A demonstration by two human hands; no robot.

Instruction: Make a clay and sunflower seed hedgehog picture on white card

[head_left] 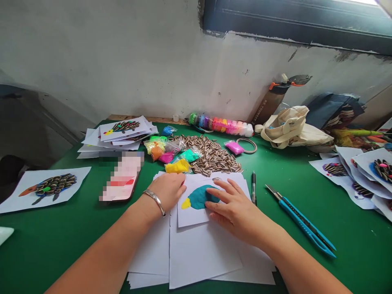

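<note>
A small white sheet (pixel 192 218) lies on larger white paper (pixel 205 257), bearing a flattened teal clay oval (pixel 199 197) with a yellow clay piece (pixel 185 203) at its left end. My right hand (pixel 234 204) rests with fingers spread on the oval's right part and holds nothing. At the small sheet's upper left edge is my left hand (pixel 168 190), its fingers curled together; whatever they may hold is hidden. Behind the paper lies a pile of striped sunflower seeds (pixel 211 153), beside bagged clay, including a yellow lump (pixel 177 166).
A blue cutter (pixel 303 224) and black pen (pixel 254 188) lie right of the paper. Left are a phone (pixel 122 179) and a seed-covered picture (pixel 55 187). Stacked pictures (pixel 119 134) stand back left, others (pixel 364 175) at right. A cloth bag (pixel 290 128) sits behind.
</note>
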